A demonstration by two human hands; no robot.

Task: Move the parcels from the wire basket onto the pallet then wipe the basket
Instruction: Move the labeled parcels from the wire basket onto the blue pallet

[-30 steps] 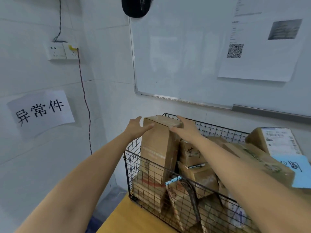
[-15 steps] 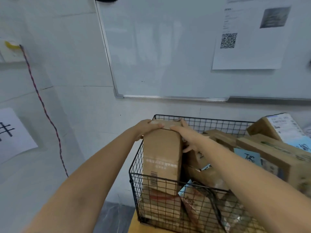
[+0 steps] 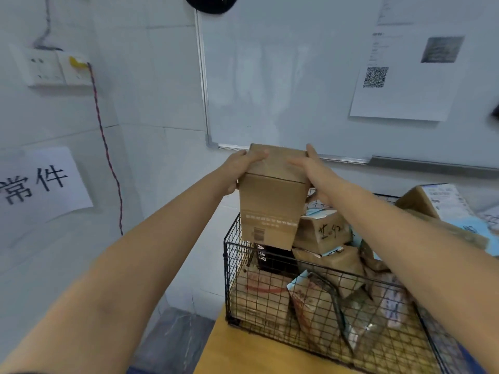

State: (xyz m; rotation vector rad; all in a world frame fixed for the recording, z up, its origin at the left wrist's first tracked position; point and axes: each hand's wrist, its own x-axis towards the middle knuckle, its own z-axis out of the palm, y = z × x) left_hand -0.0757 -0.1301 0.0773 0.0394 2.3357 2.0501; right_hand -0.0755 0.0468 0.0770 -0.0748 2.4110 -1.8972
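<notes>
A: Hands, quick?
B: Both on the tall cardboard box [image 3: 270,209]. The left hand [image 3: 240,171] clamps its upper left edge, thumb laid across the top face, fingers curled down the side. The right hand [image 3: 310,174] grips the upper right edge, fingers over the top, thumb lower on the side face.
A: Where's the box?
B: Upright, leaning a little, at the front-left corner of the wire basket [image 3: 228,282]. Most of it stands above the rim. Its bottom end is about level with the rim, just over a black box [image 3: 272,259]. Touching it or not, can't tell.
A: Rest of the basket?
B: Packed. A handwritten brown parcel [image 3: 324,230] sits just right of the held box, and a red-marked parcel [image 3: 259,295] lies low against the front mesh. More cartons and bags behind, blurred. A white-labelled parcel [image 3: 437,201] pokes up far right.
A: Basket sits on?
B: A wooden table [image 3: 243,354], by the wall.
A: Background?
B: A whiteboard [image 3: 283,76] with a QR-code sheet [image 3: 405,85] stuck on it. On the left, a paper sign [image 3: 40,184] with printed characters, a wall socket [image 3: 51,67], and a twisted cord [image 3: 105,147] hanging from it.
</notes>
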